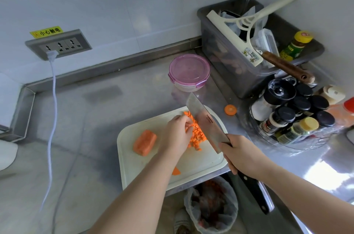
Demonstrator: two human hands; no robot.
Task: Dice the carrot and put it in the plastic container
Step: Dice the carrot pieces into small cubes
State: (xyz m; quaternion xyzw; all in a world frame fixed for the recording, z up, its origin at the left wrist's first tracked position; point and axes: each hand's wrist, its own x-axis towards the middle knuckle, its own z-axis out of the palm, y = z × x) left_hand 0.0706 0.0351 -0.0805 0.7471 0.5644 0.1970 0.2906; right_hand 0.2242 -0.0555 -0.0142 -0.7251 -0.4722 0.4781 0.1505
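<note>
A white cutting board (201, 164) lies on the steel counter. On it is a pile of small carrot dice (198, 135). My left hand (177, 134) rests on the pile's left side, fingers curled over some pieces. My right hand (243, 155) grips the black handle of a cleaver (206, 120), whose blade stands against the right side of the dice. A large uncut carrot chunk (144, 142) lies left of my left hand. The round plastic container (189, 72) with a pink clip lid stands behind the board, lid on.
A carrot end slice (230, 109) lies on the counter right of the board, a small carrot scrap (175, 171) on the board's front. A grey bin (226, 55) and spice jars (291, 111) crowd the right. A lined waste bin (211, 205) stands below the counter edge. A white cable (52, 119) runs on the left.
</note>
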